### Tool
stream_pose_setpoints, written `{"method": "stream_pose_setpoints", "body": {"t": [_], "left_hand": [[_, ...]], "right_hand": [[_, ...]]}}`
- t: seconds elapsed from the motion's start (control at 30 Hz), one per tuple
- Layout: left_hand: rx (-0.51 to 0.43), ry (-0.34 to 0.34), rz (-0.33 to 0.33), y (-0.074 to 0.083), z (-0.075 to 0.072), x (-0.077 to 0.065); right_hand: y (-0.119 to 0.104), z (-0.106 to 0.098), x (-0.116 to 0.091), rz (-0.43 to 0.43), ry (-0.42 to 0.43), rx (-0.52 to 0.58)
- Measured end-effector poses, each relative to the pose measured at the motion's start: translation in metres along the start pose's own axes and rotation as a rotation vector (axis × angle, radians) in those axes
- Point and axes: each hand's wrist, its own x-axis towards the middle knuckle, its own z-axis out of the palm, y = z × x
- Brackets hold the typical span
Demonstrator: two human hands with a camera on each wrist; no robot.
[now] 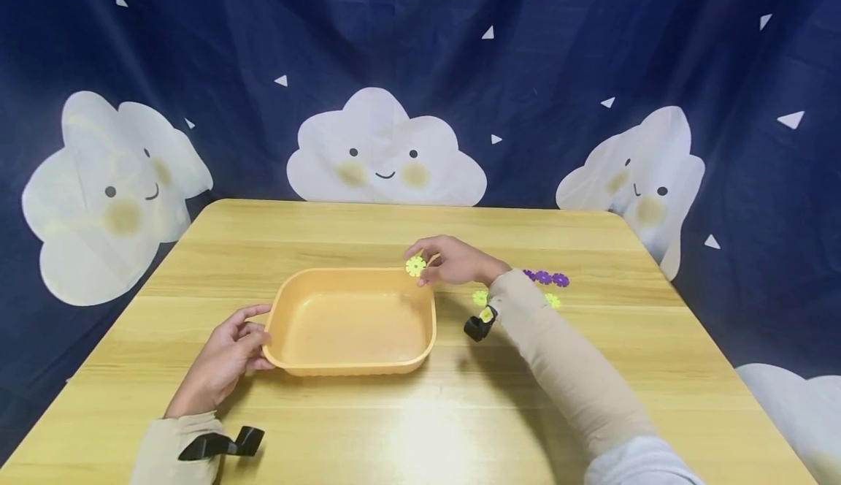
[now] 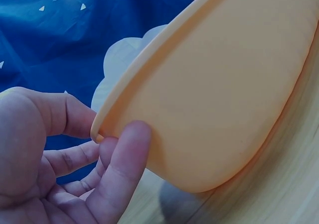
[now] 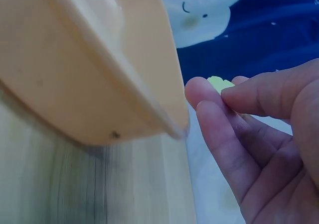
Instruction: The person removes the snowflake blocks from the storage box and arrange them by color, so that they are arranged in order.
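Observation:
An orange plastic basin [image 1: 355, 361] stands on the wooden table, and no pieces show inside it. My left hand [image 1: 226, 353] grips its left rim; the left wrist view shows thumb and fingers on either side of the basin's edge [image 2: 124, 84]. Over the far right corner of the basin, my right hand [image 1: 453, 260] pinches a yellow flower-shaped plastic piece [image 1: 415, 266] between thumb and fingers. In the right wrist view only a bit of the yellow piece [image 3: 219, 83] shows past the fingertips, beside the basin's rim.
Right of the basin lie several purple flower-shaped pieces [image 1: 543, 277] in a row, partly hidden by the right arm. Nearer are a yellow piece [image 1: 480, 297] and another yellow piece [image 1: 553, 300]. A dark blue curtain [image 1: 394, 32] with clouds hangs behind the table [image 1: 342, 441].

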Motion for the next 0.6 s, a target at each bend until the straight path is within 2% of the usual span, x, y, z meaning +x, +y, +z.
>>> {"method": "stream_pose_setpoints", "body": {"t": [0.23, 0.6], "left_hand": [[-0.019, 0.005, 0.0, -0.001, -0.001, 0.0], [0.001, -0.003, 0.007, 0.0, -0.001, 0.0]], "right_hand": [[0.014, -0.009, -0.015, 0.01, 0.052, 0.09], [0.034, -0.026, -0.048, 0.056, 0.124, 0.037]]}}
